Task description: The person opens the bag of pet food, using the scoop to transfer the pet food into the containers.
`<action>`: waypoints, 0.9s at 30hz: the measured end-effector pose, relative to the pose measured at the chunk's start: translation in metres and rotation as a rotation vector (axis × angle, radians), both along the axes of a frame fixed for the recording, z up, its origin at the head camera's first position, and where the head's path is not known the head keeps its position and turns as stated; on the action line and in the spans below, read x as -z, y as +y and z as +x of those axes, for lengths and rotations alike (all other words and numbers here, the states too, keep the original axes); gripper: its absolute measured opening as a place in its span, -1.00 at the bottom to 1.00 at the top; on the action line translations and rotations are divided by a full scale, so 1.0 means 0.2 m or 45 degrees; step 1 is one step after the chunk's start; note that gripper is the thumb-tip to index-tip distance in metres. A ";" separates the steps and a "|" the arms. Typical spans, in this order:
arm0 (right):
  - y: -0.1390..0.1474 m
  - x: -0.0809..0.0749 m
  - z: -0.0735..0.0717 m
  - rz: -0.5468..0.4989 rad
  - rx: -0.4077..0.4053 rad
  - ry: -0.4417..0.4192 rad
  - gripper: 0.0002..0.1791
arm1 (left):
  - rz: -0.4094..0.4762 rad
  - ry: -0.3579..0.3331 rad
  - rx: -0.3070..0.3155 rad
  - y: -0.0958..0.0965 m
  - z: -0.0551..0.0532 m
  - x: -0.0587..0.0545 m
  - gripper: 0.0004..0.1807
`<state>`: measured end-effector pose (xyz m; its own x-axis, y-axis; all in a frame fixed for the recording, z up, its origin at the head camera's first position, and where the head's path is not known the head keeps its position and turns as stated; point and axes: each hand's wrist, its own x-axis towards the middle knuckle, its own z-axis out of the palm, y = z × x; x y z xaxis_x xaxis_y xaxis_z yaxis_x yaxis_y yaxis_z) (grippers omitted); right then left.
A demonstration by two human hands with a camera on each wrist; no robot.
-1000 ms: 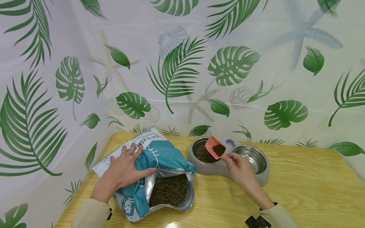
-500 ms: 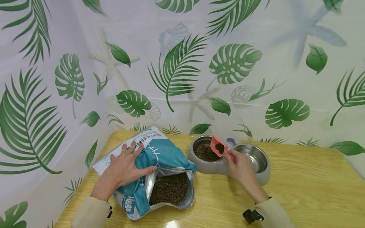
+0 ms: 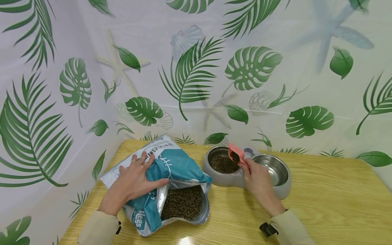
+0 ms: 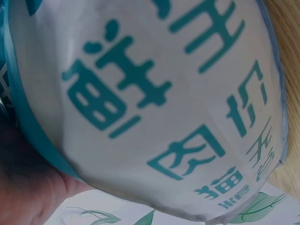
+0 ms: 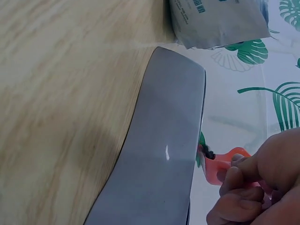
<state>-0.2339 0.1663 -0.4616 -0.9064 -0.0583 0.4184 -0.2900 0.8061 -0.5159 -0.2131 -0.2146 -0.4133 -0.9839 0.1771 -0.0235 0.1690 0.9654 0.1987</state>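
Observation:
My right hand (image 3: 259, 180) pinches the handle of a pink scoop (image 3: 235, 152) over the left bowl of a grey double pet feeder (image 3: 222, 179). The scoop is tilted and brown kibble shows in it; more kibble (image 3: 222, 165) lies in that bowl. The right wrist view shows the scoop (image 5: 218, 169) in the curled fingers beside the feeder's grey side (image 5: 161, 136). With fingers spread, my left hand (image 3: 131, 180) rests on a teal and white pet food bag (image 3: 180, 163). The bag's mouth faces me, full of brown kibble (image 3: 182, 204).
The feeder's right steel bowl (image 3: 275, 170) holds no kibble that I can see. All stands on a wooden table (image 3: 330, 197). A white cloth with green leaves (image 3: 196, 112) hangs right behind the table and along its left side.
The scoop has swung slightly right and tipped further sideways over the left bowl, its kibble now mostly turned to the lower side. My left hand and the bag stay in place.

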 end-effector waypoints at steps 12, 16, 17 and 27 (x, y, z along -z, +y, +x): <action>0.02 0.05 0.00 0.178 0.086 0.155 -0.91 | 0.004 -0.010 -0.003 0.00 0.00 0.00 0.21; 0.03 0.06 0.01 0.235 0.108 0.306 -0.89 | 0.006 -0.003 -0.001 0.01 0.00 -0.01 0.21; 0.04 0.07 0.01 0.245 0.107 0.324 -0.88 | 0.005 -0.005 -0.002 0.01 0.00 -0.01 0.21; 0.08 0.00 0.03 -0.415 -0.067 -0.336 -0.71 | 0.004 -0.010 -0.004 0.01 0.00 -0.01 0.22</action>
